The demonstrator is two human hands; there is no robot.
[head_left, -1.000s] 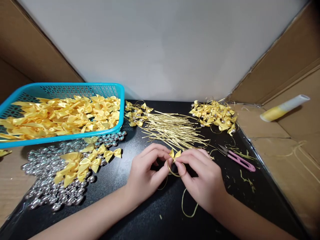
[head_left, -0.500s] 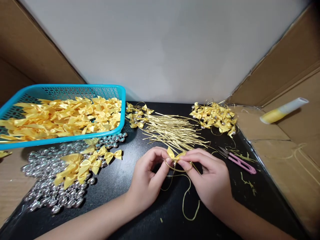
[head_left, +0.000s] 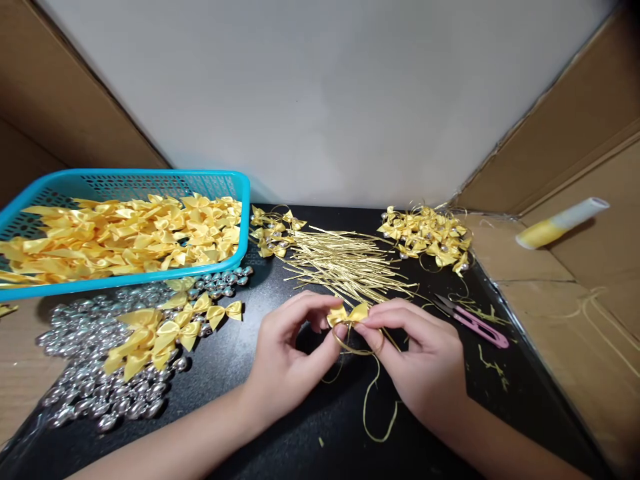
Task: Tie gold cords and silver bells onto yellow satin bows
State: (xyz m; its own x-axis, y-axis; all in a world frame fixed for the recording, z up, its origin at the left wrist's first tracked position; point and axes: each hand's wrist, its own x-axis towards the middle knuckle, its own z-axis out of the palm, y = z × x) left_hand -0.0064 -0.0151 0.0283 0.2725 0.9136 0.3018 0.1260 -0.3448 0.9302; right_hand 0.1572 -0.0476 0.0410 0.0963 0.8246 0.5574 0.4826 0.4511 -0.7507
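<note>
A yellow bow (head_left: 359,311) is held between both hands above the bench (head_left: 213,353).
Clockwise positions are taken from the bow: at nine o'clock, silver beads (head_left: 107,421) could be scattered by a forearm. One edge is pinched by the left hand's (head_left: 290,347) fingers; if loosened, the bow could be twisted. Toward six o'clock, slack yellow cord (head_left: 365,407) could be snagged. The other edge is gripped by the right hand's (head_left: 425,353) fingers, which could be pricked by snips (head_left: 463,315) at three o'clock.
</note>
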